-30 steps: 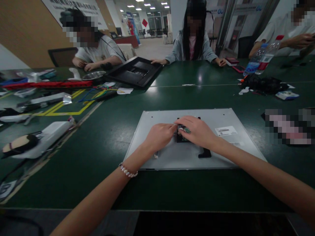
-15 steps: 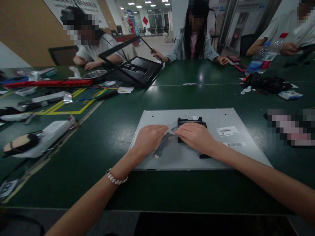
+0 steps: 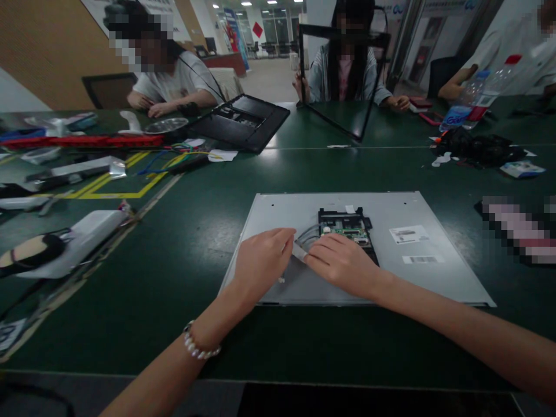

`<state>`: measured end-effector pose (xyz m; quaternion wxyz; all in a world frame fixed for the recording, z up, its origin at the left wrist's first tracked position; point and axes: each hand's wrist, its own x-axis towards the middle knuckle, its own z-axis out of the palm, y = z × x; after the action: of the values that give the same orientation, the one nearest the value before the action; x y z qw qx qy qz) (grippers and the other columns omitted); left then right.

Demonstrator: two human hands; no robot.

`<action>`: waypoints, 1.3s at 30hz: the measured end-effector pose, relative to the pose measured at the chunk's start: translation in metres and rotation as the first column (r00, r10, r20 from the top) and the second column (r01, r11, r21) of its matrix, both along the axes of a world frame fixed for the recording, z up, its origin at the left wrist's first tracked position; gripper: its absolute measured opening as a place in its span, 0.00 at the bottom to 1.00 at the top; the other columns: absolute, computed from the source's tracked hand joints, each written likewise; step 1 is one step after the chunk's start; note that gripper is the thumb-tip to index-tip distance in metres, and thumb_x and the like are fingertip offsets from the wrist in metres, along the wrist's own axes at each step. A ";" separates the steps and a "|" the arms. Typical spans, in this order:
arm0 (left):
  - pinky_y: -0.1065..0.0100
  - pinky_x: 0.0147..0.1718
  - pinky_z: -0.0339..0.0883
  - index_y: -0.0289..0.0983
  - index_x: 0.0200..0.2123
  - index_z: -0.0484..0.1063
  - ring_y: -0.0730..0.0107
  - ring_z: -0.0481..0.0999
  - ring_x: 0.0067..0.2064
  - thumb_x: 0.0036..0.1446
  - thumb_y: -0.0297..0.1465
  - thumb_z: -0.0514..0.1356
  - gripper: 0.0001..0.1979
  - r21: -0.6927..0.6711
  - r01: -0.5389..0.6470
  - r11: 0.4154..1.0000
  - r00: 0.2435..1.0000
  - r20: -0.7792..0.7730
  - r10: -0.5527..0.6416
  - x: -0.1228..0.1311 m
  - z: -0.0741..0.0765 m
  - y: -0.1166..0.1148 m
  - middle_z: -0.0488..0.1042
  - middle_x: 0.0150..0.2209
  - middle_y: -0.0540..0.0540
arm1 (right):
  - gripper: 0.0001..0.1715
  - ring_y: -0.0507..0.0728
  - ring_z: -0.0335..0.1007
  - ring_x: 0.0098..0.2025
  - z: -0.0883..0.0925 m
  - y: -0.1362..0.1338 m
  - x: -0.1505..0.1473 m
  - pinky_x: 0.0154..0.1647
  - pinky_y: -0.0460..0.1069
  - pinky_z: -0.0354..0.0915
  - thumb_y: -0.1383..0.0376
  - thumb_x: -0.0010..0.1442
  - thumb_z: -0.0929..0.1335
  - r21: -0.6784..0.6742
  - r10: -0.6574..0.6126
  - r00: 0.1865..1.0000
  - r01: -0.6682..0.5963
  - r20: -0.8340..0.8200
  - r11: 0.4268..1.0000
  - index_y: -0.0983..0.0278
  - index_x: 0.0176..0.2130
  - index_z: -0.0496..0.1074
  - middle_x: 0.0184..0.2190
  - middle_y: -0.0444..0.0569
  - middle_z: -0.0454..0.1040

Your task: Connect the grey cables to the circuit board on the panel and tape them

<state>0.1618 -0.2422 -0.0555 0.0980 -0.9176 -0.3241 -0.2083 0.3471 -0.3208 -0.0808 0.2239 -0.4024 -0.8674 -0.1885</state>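
Note:
A flat grey metal-backed panel (image 3: pixel 417 284) lies on the green table in front of me. On it sits a black frame with a green circuit board (image 3: pixel 354 234), and a bundle of grey cables (image 3: pixel 309 232) runs from its left side. My left hand (image 3: pixel 263 258) pinches one end of a short whitish strip (image 3: pixel 299 251) that looks like tape. Closed on the strip's other end is my right hand (image 3: pixel 341 263), partly covering the board's lower side. A small pale connector (image 3: pixel 281 279) shows below my left hand.
Across the table a person holds up a black rectangular frame (image 3: pixel 344 36). A black open casing (image 3: pixel 243 124) lies left of it. Bottles (image 3: pixel 463 101) and a black cable heap (image 3: pixel 478 147) are at right; tools and a white device (image 3: pixel 82 240) lie at left.
My hands have come lower and nearer me with the strip, uncovering the circuit board and cables. Across the table, the person has lifted the black frame away from the casing and moved it right.

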 end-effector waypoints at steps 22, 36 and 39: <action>0.64 0.35 0.71 0.35 0.39 0.76 0.65 0.79 0.35 0.64 0.28 0.53 0.11 0.157 0.007 0.988 1.000 0.016 -0.009 0.002 0.004 -0.006 0.80 0.38 0.43 | 0.12 0.58 0.70 0.43 0.019 -0.015 -0.003 0.59 0.60 0.60 0.73 0.65 0.63 0.166 -0.085 0.996 0.079 0.031 0.983 0.63 0.38 0.76 0.36 0.49 0.78; 0.62 0.40 0.71 0.35 0.42 0.76 0.63 0.79 0.40 0.64 0.27 0.52 0.12 0.085 0.014 0.996 0.997 0.069 -0.020 -0.003 0.004 0.010 0.80 0.41 0.42 | 0.12 0.59 0.69 0.44 0.010 -0.011 0.000 0.57 0.62 0.61 0.74 0.64 0.64 0.089 -0.066 0.996 0.060 0.064 0.994 0.63 0.40 0.76 0.36 0.50 0.78; 0.64 0.40 0.71 0.35 0.41 0.76 0.65 0.79 0.39 0.64 0.27 0.52 0.12 0.031 0.079 0.996 0.997 0.023 -0.080 0.000 0.001 0.006 0.80 0.39 0.42 | 0.12 0.60 0.68 0.43 0.003 -0.010 -0.004 0.56 0.61 0.62 0.73 0.64 0.64 0.078 -0.074 0.994 0.068 0.080 0.995 0.64 0.38 0.76 0.35 0.50 0.78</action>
<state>0.1614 -0.2358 -0.0548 0.0995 -0.9256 -0.2853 -0.2279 0.3433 -0.3306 -0.0778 0.1957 -0.4161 -0.8534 -0.2453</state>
